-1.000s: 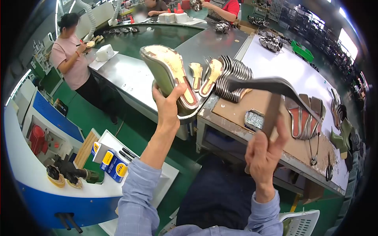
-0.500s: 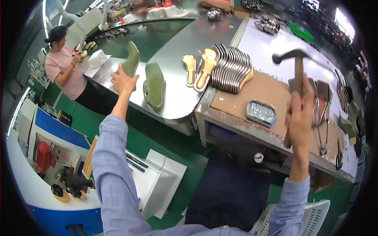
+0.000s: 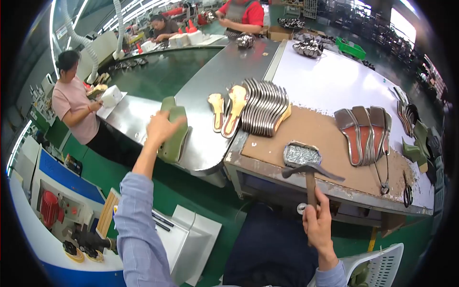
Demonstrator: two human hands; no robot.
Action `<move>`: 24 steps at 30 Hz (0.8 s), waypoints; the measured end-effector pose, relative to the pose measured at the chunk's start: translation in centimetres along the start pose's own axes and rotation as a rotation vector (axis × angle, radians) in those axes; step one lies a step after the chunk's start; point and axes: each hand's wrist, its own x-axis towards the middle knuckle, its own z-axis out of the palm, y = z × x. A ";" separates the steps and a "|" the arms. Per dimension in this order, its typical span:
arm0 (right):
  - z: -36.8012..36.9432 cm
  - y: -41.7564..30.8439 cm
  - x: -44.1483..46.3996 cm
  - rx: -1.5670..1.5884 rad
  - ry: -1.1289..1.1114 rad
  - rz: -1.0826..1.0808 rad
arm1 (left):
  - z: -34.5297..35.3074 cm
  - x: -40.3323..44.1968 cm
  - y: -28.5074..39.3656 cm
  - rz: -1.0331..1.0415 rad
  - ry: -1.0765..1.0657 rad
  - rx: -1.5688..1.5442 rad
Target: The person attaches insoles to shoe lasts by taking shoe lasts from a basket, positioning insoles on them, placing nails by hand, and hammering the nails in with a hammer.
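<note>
Green shoe lasts (image 3: pixel 178 138) lie close together on the near end of the metal table; my hand partly covers them. My left hand (image 3: pixel 161 128) is over them, slightly blurred, with its fingers spread and not wrapped round anything. In my right hand (image 3: pixel 318 224) is a hammer (image 3: pixel 311 184), gripped by its wooden handle with the head up, in front of the workbench edge. Behind the hammer head, a small tin of nails (image 3: pixel 302 155) sits on the brown board. A row of metal-edged insoles (image 3: pixel 264 107) stands left of the tin, beside two loose tan insoles (image 3: pixel 235 110).
Brown insoles (image 3: pixel 364 134) are stacked on the board's right, near pincers (image 3: pixel 384 187) and scissors (image 3: pixel 407 191). More green lasts (image 3: pixel 417 146) lie at the far right. A white basket (image 3: pixel 382 263) stands low right. A co-worker (image 3: pixel 76 105) in pink stands at the left.
My left hand has let go of the raised green last, which now rests on the metal table by the other. My right hand has brought the hammer down and left, off the board.
</note>
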 end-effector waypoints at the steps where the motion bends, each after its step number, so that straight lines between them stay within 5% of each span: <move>1: 0.1 0.0 -0.5 0.029 0.023 0.037 | -0.2 -0.7 0.7 0.035 -0.276 -0.020; 4: -0.1 0.4 -1.5 0.074 0.034 0.073 | 2.3 -1.6 0.3 0.129 -0.112 0.227; 8: -0.6 1.5 -3.2 0.142 0.034 0.094 | 1.3 -1.6 0.3 0.150 -0.144 0.374; 11: -0.9 2.4 -3.7 0.057 0.014 -0.005 | 0.7 -0.8 0.0 -0.053 -0.111 -0.105; 12: -1.0 2.6 -4.1 0.005 -0.009 -0.046 | 3.3 0.5 -2.1 -0.087 -0.063 -0.484; 14: -0.8 1.1 -4.6 0.055 0.015 0.017 | 2.4 -1.8 -0.1 -0.173 -0.382 -1.619; 16: -0.2 1.3 -4.7 0.053 -0.019 -0.058 | 3.7 -4.3 0.5 0.249 -0.944 -2.338; 18: 1.1 0.8 -4.0 0.091 -0.052 -0.115 | 1.5 -9.4 5.7 0.059 -0.981 -2.628; 20: 2.4 -0.5 -3.4 0.075 -0.087 -0.138 | 2.1 -11.6 8.1 0.372 -1.145 -2.675; 21: 2.7 -0.8 -3.2 0.065 -0.114 -0.172 | 1.8 -12.9 9.6 0.284 -1.163 -2.708; 24: 3.2 -1.4 -2.7 0.071 -0.127 -0.435 | 0.9 -14.7 12.8 0.081 -0.745 -2.368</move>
